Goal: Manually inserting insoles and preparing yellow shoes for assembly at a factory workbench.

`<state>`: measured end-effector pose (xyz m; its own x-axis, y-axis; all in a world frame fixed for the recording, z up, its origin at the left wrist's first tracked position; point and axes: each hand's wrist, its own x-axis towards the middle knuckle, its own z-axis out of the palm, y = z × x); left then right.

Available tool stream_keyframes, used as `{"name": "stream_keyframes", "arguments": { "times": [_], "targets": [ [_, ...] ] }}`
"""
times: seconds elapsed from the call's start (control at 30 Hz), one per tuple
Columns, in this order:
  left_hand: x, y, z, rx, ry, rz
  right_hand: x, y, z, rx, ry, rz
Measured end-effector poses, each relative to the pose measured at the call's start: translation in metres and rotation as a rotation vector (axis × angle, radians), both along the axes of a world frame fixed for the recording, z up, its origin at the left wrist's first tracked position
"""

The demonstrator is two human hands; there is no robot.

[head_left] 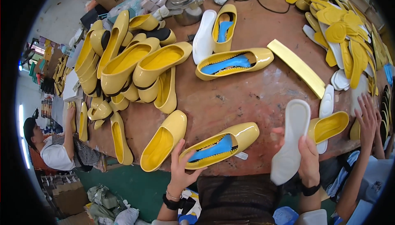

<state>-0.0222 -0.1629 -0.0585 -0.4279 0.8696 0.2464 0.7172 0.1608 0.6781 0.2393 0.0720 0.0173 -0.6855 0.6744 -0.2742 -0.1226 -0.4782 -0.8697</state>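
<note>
My right hand [309,159] grips a white insole [291,136] upright above the table, thumb on one edge and fingertips showing past the other. At the table's near edge, my left hand [184,169] is closed round the heel of a yellow flat shoe [242,136]. That shoe lies on its side with a blue strip [214,147] bared inside it. Just left of it lies another yellow shoe [164,140], lined in yellow. Farther back rest two more yellow shoes with blue inside, one lengthwise [236,63] and one upright [225,25], beside a second white insole [204,38].
Yellow shoes [129,60] are heaped at left. Yellow insoles [345,32] pile up at far right, and a yellow strip [297,68] lies nearer the middle. A metal pot [185,7] stands at the back. A co-worker's hands [367,116] are at right; another person [57,147] sits at left.
</note>
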Motion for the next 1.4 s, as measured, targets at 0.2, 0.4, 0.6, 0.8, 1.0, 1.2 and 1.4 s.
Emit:
{"name": "stream_keyframes", "arguments": {
  "times": [0.2,0.4,0.6,0.8,1.0,1.2,1.4],
  "targets": [
    [0.003,-0.013,-0.02,0.134,-0.167,0.1,-0.061,-0.007,0.012,1.504,-0.416,0.274],
    [0.003,-0.006,-0.024,0.155,-0.159,-0.029,-0.118,-0.046,-0.041,1.476,-0.195,0.546],
    [0.001,-0.012,-0.03,0.189,-0.174,-0.038,-0.144,-0.075,-0.07,1.278,-0.149,0.551],
    [0.001,-0.012,-0.031,0.209,-0.204,-0.032,-0.152,-0.079,-0.07,1.152,-0.148,0.617],
    [0.0,-0.016,-0.043,0.272,-0.215,-0.037,-0.153,-0.078,-0.072,1.133,-0.16,0.646],
    [-0.004,-0.016,-0.041,0.219,-0.245,-0.003,-0.155,-0.079,-0.066,1.221,-0.208,0.704],
    [-0.005,-0.012,-0.041,0.246,-0.365,0.029,-0.159,-0.081,-0.072,1.423,-0.086,0.785]
  ]
}}
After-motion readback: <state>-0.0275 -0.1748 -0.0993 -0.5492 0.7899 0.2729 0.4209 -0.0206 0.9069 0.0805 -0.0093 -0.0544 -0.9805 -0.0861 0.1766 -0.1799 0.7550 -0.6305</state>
